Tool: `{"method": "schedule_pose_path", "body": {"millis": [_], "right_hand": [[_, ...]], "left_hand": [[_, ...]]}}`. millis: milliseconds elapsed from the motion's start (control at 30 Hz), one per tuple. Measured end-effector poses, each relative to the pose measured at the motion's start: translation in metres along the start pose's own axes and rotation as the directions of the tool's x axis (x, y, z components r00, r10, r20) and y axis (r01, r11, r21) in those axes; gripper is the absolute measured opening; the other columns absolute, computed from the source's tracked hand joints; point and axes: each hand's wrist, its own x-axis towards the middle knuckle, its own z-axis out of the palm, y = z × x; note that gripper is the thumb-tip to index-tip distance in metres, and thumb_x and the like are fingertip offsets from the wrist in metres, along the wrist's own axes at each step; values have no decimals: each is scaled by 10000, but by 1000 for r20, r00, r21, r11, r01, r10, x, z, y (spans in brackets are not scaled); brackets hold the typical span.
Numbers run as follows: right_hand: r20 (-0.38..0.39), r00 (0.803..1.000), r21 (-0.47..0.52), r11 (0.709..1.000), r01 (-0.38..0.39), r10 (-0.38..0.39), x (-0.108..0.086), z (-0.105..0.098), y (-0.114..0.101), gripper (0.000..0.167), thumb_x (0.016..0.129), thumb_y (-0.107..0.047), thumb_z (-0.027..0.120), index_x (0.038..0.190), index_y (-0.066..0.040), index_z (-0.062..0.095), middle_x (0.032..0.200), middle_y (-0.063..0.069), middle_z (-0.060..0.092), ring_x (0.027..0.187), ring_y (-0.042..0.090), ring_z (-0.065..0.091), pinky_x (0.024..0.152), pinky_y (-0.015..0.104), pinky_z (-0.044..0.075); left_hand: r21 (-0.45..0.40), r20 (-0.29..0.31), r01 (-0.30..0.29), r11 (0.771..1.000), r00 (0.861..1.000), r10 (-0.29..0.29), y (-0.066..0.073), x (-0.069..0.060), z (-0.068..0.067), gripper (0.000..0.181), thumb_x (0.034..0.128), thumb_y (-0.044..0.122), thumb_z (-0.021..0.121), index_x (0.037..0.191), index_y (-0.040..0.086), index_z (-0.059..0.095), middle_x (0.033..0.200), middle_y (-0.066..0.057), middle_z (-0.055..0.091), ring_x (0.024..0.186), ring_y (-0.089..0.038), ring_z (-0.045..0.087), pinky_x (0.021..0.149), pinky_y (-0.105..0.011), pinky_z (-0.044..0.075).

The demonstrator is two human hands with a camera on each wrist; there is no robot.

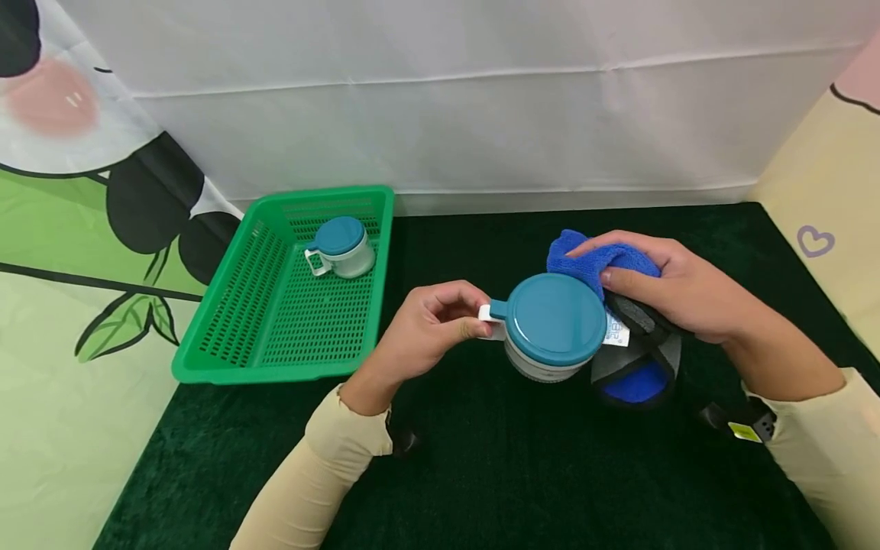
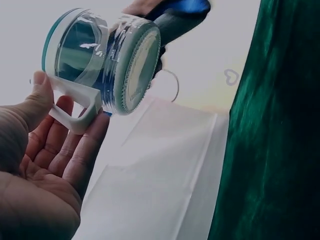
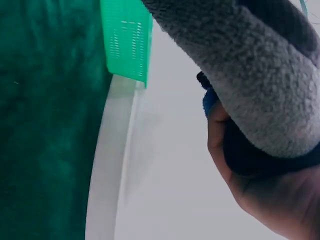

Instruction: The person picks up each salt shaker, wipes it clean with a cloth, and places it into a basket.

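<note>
A clear glass jar (image 2: 82,52) with a white handle and a blue lid (image 1: 555,318) is held above the dark table. My left hand (image 1: 440,328) pinches its handle (image 2: 77,107) between thumb and fingers. On the jar's right side, my right hand (image 1: 677,279) grips a blue and grey cloth (image 1: 598,263) that touches or nearly touches the jar. The cloth's grey fleecy side (image 3: 250,75) fills much of the right wrist view and hides part of that hand. A white label hangs on the cloth.
At the left stands a green perforated basket (image 1: 282,374). Inside it, near the back, sits a similar lidded jar (image 1: 354,262) with a white handle. A dark green cloth (image 1: 522,481) covers the table, and a white curtain (image 1: 447,137) hangs behind.
</note>
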Motion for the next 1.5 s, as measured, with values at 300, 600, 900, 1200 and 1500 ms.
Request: {"method": "schedule_pose_path", "body": {"millis": [300,600,900,1200,1500], "right_hand": [[172,985,50,999,-7,-2,14,1,17,316,1112,-195,457,1401,-191,586,1419,133,535,1252,421,503,932,535,503],[200,976,-45,994,97,-86,9,-15,-12,355,1092,-125,470,1415,-223,580,1465,128,485,1257,455,478,853,541,556],[434,897,33,996,80,-87,28,-10,2,320,1097,-84,461,1372,-164,604,1336,116,607,1205,376,570,941,504,549],[132,987,0,996,89,-88,21,-1,-17,342,1111,-193,454,1444,-224,522,1526,100,386,1325,427,416,931,564,502],[337,933,51,992,118,-128,25,-4,-1,312,1098,-87,451,1377,-176,560,1383,155,491,1243,436,474,920,521,544]], "left_hand": [[27,6,-30,999,1000,29,7,-1,5,345,965,236,746,1053,-86,659,1023,-154,672,874,-211,657,826,-340,604],[7,97,-35,999,995,34,5,1,6,204,967,85,730,1049,-89,661,1008,-150,674,874,-215,661,822,-355,608],[-15,148,-49,999,988,51,3,1,1,340,986,219,725,1046,-107,650,972,-216,662,854,-171,671,802,-333,608],[13,155,-77,997,985,74,4,4,-1,253,978,151,734,1023,-87,659,963,-222,661,838,-175,663,774,-336,608],[-3,156,-73,997,985,73,4,4,-8,408,977,275,737,1025,-119,642,963,-107,688,850,-156,674,791,-324,608]]}}
